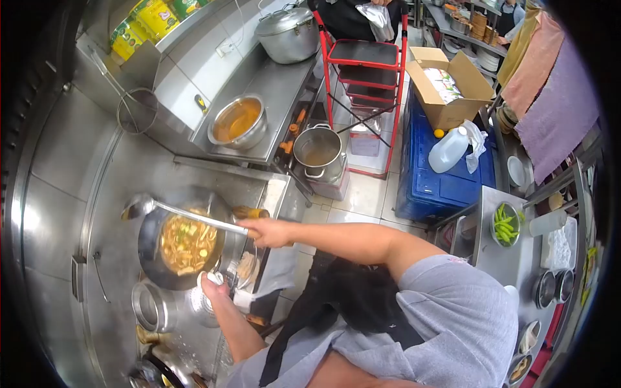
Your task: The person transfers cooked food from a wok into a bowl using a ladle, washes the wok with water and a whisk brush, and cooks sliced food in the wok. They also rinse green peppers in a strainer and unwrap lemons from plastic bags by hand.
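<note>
My right hand (270,233) is closed around the handle of a long metal ladle (194,215). The ladle reaches across the wok, and its bowl hangs over the far left rim. Inside the dark wok (150,249) is a brownish dish (187,242) of noodle-like strips, pale pieces and bits of green in sauce. My left hand (217,288) grips a white cloth (213,278) at the wok's near edge; the wok's handle under it is hidden. Beside that hand stands a perforated metal strainer (202,304).
A metal pot (152,307) sits just below the wok. On the steel counter are a bowl of orange liquid (238,123) and a lidded pot (286,35). A stockpot (317,152), red stepladder (362,55) and blue chest (417,161) stand behind. A wire skimmer (137,110) hangs left.
</note>
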Available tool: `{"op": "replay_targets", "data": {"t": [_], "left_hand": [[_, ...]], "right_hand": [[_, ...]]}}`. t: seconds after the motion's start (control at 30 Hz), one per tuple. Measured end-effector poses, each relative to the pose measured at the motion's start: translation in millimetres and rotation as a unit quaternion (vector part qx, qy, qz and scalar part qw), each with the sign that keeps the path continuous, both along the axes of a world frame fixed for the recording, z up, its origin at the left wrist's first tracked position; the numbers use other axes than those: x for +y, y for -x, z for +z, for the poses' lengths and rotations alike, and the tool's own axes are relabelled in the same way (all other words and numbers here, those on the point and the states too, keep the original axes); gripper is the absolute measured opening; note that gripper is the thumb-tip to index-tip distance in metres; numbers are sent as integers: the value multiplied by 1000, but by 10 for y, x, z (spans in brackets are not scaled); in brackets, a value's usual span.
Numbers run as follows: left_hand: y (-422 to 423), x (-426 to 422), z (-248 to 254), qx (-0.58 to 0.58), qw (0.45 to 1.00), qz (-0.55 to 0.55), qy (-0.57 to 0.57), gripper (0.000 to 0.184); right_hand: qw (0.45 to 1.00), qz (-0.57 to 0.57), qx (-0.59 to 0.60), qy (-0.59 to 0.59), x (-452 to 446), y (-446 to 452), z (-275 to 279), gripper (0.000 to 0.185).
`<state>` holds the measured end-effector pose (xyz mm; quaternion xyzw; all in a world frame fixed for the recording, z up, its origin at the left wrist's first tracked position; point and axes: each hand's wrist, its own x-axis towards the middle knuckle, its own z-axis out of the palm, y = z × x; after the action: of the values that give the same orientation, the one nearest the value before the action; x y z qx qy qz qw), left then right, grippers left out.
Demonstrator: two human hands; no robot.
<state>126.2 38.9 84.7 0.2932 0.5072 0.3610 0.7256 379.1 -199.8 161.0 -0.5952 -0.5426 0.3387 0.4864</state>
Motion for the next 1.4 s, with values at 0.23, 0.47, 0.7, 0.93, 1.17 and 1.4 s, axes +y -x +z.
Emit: {"op": "replay_targets", "data": {"t": [0.23,0.47,0.7,0.93,1.17,1.4], "left_hand": [[-195,-1178,517,-51,988,-135,58,17],[-1183,-2018,476,-102,903,-398,127,24],[-2148,-2765,317,-135,787,-572,188,26],[-2747,-3111,163,-82,693,-692,184,26],[-3099,-2997,-144,-51,634,-762,121,9],[-3149,-2838,-484,-59,596,-790,128,12]], "right_hand": [[994,-107,-35,-13,-1513,-229,321,63],[942,-303,-132,60,-3242,-387,739,54],[855,-503,-115,47,-4234,416,921,61],[701,-696,132,88,-3893,1058,496,55],[549,-786,-113,261,-3464,1308,-186,65],[506,-760,103,394,-2687,606,-150,77]]}}
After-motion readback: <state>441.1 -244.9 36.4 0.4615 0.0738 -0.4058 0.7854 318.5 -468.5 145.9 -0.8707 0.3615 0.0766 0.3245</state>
